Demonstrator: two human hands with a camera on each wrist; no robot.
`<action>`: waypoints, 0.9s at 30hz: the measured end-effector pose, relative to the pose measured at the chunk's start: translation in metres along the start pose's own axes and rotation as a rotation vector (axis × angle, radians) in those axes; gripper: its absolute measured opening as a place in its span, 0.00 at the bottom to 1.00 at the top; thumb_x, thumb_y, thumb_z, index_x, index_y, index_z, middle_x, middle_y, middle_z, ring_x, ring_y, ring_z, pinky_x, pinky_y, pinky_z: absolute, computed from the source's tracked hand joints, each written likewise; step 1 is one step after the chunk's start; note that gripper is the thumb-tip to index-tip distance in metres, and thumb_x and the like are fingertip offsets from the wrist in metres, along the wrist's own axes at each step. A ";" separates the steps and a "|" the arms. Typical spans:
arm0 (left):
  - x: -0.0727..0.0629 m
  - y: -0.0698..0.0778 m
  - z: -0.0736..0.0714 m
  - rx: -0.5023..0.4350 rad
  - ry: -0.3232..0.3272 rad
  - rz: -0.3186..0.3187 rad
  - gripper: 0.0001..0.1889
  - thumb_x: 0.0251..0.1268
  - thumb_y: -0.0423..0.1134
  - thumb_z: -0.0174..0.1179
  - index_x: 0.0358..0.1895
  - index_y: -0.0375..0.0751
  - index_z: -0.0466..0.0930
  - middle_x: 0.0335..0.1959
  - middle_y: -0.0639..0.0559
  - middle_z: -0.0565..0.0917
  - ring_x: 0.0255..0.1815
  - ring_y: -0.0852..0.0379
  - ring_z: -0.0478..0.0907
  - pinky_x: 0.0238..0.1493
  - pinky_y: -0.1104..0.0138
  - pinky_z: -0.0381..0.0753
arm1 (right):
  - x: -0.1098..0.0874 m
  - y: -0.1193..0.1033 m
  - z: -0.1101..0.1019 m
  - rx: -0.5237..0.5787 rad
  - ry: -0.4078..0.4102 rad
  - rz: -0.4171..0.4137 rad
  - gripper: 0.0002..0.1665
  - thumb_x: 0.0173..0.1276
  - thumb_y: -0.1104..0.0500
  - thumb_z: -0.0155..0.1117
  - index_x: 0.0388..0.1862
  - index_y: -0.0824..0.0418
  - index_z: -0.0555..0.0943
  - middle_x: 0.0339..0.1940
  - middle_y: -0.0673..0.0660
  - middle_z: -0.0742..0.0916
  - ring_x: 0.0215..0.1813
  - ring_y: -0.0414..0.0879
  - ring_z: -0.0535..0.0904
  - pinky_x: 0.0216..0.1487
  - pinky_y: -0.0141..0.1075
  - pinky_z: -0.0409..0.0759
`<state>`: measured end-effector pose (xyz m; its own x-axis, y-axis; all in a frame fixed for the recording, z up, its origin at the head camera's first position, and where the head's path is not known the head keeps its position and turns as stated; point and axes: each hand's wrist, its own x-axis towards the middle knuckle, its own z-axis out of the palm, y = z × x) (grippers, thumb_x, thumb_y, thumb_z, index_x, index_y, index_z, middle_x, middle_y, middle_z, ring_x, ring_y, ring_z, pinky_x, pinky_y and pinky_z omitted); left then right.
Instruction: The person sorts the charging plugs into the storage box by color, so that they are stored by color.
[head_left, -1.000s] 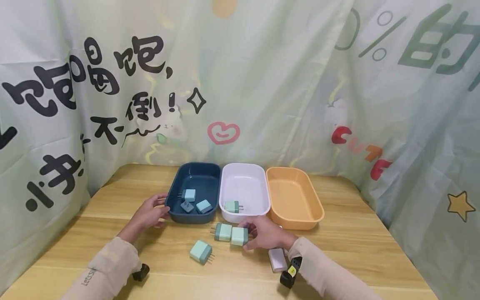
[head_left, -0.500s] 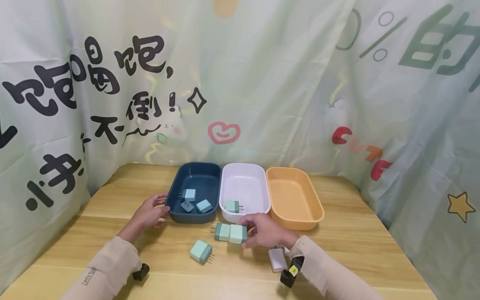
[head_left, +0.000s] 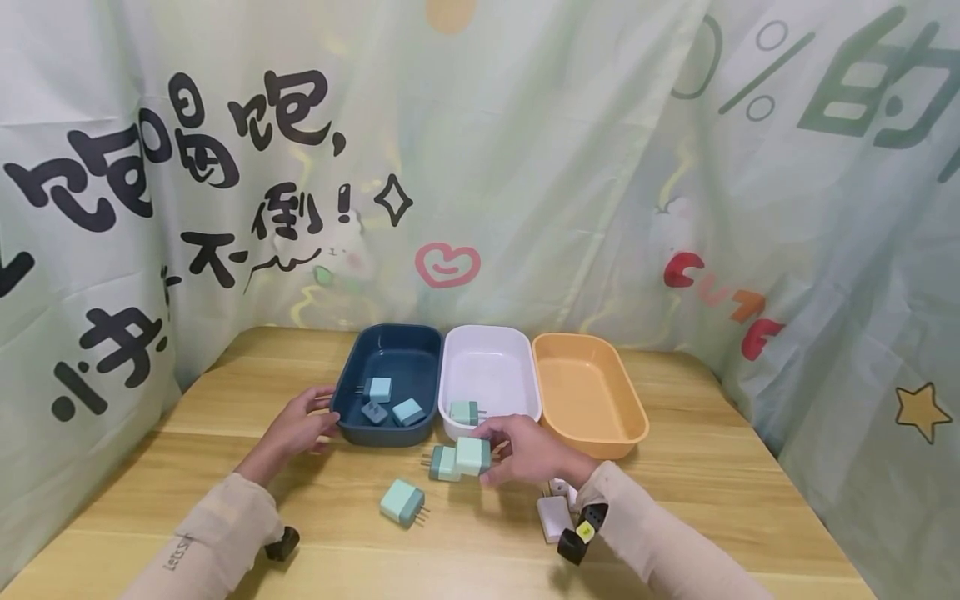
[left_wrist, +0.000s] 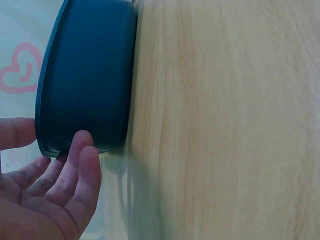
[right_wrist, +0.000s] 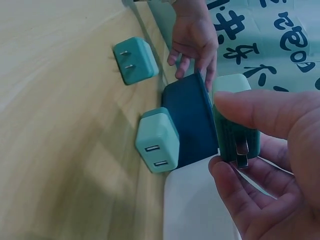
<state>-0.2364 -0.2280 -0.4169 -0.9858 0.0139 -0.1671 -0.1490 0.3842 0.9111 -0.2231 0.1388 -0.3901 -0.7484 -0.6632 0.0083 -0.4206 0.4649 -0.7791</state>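
My right hand (head_left: pixel 521 454) pinches a mint-green USB charger (head_left: pixel 472 456) between thumb and fingers, its prongs pointing toward the palm in the right wrist view. Just behind it, partly overlapped, a second mint charger (right_wrist: pixel 157 140) lies on the table, showing two USB ports. A third charger (head_left: pixel 401 502) lies nearer the front, prongs to the right. My left hand (head_left: pixel 298 423) rests its loosely bent fingers against the left side of the dark blue tray (left_wrist: pixel 87 75), with one digit right at the rim.
Several chargers, one of them a mint charger (head_left: pixel 380 390), lie in the blue tray. One green charger (head_left: pixel 462 412) sits in the white tray (head_left: pixel 487 337). An orange tray (head_left: pixel 588 392) stands at right. White chargers (head_left: pixel 553 518) lie beneath my right wrist.
My right hand has raised the mint charger from the table, up and slightly left, so it now overlaps the charger behind it. The left hand has stayed at the blue tray.
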 end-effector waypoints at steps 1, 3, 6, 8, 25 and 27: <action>0.000 0.000 0.000 0.000 -0.001 -0.001 0.29 0.71 0.32 0.50 0.73 0.36 0.55 0.67 0.29 0.64 0.43 0.47 0.80 0.39 0.57 0.81 | 0.001 0.000 -0.001 0.000 0.003 -0.008 0.27 0.50 0.64 0.78 0.51 0.59 0.81 0.40 0.48 0.83 0.43 0.45 0.80 0.47 0.41 0.80; 0.000 -0.001 0.000 0.001 0.000 -0.002 0.29 0.71 0.32 0.50 0.73 0.36 0.55 0.67 0.30 0.64 0.43 0.47 0.80 0.39 0.57 0.81 | 0.002 -0.001 -0.002 0.000 0.009 -0.028 0.27 0.50 0.65 0.78 0.51 0.61 0.81 0.39 0.49 0.83 0.43 0.46 0.80 0.47 0.41 0.81; 0.001 -0.001 0.000 -0.002 0.000 0.001 0.29 0.71 0.32 0.50 0.73 0.36 0.55 0.67 0.30 0.64 0.43 0.47 0.80 0.39 0.57 0.81 | 0.004 -0.002 -0.004 -0.004 0.013 -0.045 0.28 0.50 0.65 0.79 0.51 0.63 0.80 0.39 0.49 0.83 0.43 0.46 0.79 0.47 0.40 0.81; 0.001 -0.002 0.000 -0.004 -0.002 0.004 0.29 0.71 0.32 0.50 0.73 0.36 0.55 0.67 0.29 0.64 0.42 0.47 0.80 0.38 0.57 0.81 | 0.005 -0.003 -0.007 -0.008 0.013 -0.052 0.27 0.50 0.65 0.78 0.50 0.62 0.80 0.39 0.49 0.83 0.44 0.47 0.80 0.47 0.39 0.81; 0.000 0.000 0.001 -0.007 0.002 0.003 0.29 0.71 0.31 0.50 0.73 0.36 0.55 0.67 0.29 0.64 0.44 0.45 0.80 0.37 0.58 0.81 | 0.025 0.003 -0.024 0.056 0.067 -0.044 0.26 0.49 0.70 0.76 0.49 0.63 0.81 0.43 0.52 0.84 0.44 0.50 0.80 0.50 0.45 0.80; 0.000 0.001 0.001 -0.010 0.002 0.002 0.29 0.71 0.32 0.50 0.73 0.36 0.55 0.67 0.30 0.64 0.43 0.45 0.80 0.37 0.58 0.81 | 0.027 0.002 -0.025 0.050 0.075 -0.032 0.25 0.49 0.69 0.76 0.49 0.62 0.81 0.43 0.51 0.84 0.44 0.50 0.80 0.51 0.45 0.80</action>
<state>-0.2361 -0.2268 -0.4168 -0.9863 0.0130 -0.1642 -0.1474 0.3754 0.9151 -0.2568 0.1361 -0.3758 -0.7721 -0.6306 0.0792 -0.4202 0.4131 -0.8080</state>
